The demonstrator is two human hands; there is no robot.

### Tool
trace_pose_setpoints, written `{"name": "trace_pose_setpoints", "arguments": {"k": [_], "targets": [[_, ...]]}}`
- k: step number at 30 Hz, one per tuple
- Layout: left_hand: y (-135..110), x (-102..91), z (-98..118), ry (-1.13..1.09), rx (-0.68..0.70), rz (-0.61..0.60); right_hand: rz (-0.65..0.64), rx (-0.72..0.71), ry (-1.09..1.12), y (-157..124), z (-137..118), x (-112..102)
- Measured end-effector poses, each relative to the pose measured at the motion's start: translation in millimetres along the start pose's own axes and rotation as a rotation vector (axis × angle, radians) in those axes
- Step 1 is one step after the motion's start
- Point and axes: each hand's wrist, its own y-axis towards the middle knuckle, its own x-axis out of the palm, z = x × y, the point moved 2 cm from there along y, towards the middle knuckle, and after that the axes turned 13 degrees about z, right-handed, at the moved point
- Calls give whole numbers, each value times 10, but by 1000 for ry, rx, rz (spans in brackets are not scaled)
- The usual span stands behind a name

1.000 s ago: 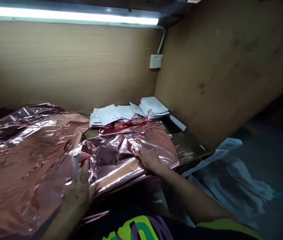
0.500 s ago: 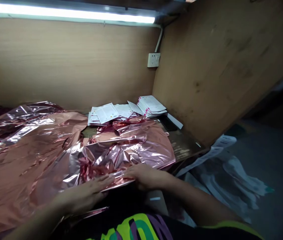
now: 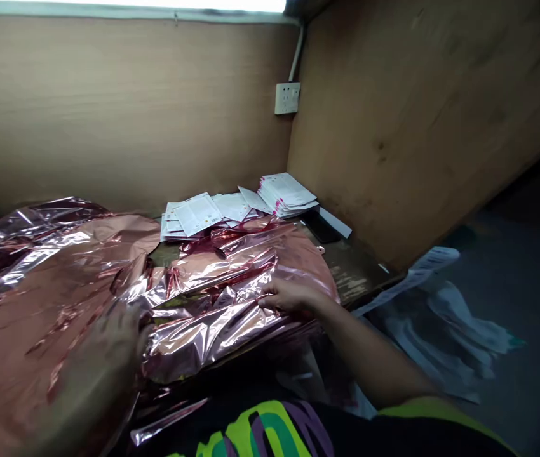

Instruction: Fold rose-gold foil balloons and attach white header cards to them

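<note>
Pink metallic foil (image 3: 213, 330) lies crumpled, glossy and sharply creased.

No txt legible: shirt (image 3: 270, 431) ltrs cut off, cards' (image 3: 198, 214) print tiny.

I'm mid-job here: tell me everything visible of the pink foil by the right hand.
The foil is glossy, metallic pink and thin-looking, crumpled into uneven folds. It lies on the table, near the front edge, with white cards behind. The right hand touches its top; the left hand, blurred, is at its left. Whether it joins the foil farther left is unclear.
</note>
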Motion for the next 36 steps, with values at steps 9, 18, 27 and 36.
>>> {"name": "trace_pose_setpoints", "arguments": {"k": [9, 18, 27, 36], "targets": [[-505, 850, 490, 140, 319, -402, 411, -52, -378, -132, -271, 3], [-71, 92, 318, -596, -37, -708, -56, -225, -268, -36, -366, -46], [53, 290, -130, -351, -257, -845, -34, -129, -221, 659, -12, -154], [-112, 28, 127, -45, -55, -621, 143, -199, -315, 380, -247, -63]]}}
